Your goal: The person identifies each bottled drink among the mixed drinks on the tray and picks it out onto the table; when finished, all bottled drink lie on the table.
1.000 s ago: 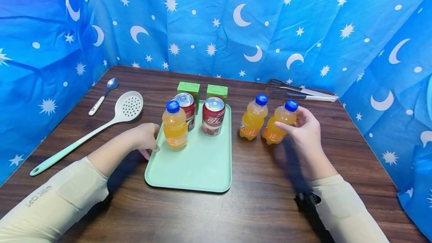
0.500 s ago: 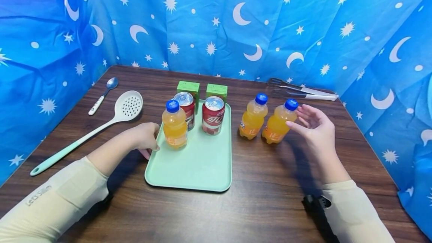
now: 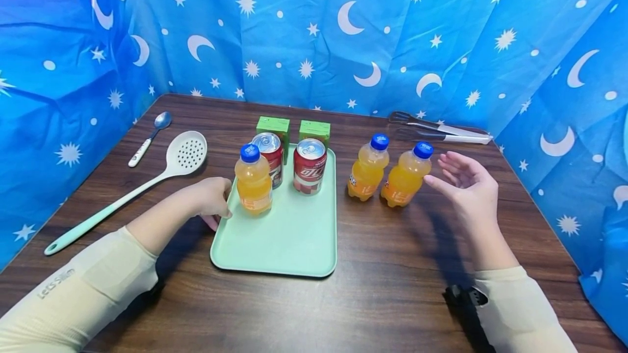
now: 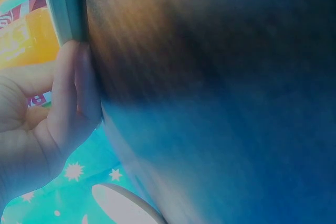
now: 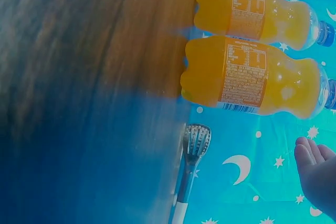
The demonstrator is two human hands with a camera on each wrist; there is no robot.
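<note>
My left hand (image 3: 214,200) pinches the left rim of the pale green tray (image 3: 275,249); in the left wrist view its fingers (image 4: 65,87) lie against the tray's edge. On the tray stand an orange soda bottle (image 3: 254,184) with a blue cap and two red soda cans (image 3: 310,168). Just right of two more orange soda bottles, the nearer one (image 3: 406,176) and its neighbour (image 3: 368,170), my right hand (image 3: 473,187) hovers with fingers spread, holding nothing. A small gap separates it from the nearer bottle. Both bottles stand upright on the table.
Two green drink cartons (image 3: 315,131) stand at the tray's far end. Left lie a slotted skimmer (image 3: 181,159) and a small spoon (image 3: 149,138). Tongs (image 3: 441,131) lie at the back right. A blue star-patterned curtain (image 3: 294,26) surrounds the dark wooden table (image 3: 382,287).
My right hand has let go of the right-hand orange soda bottle and moved off to the right, its fingers opening. The left hand has stayed at the tray's rim.
</note>
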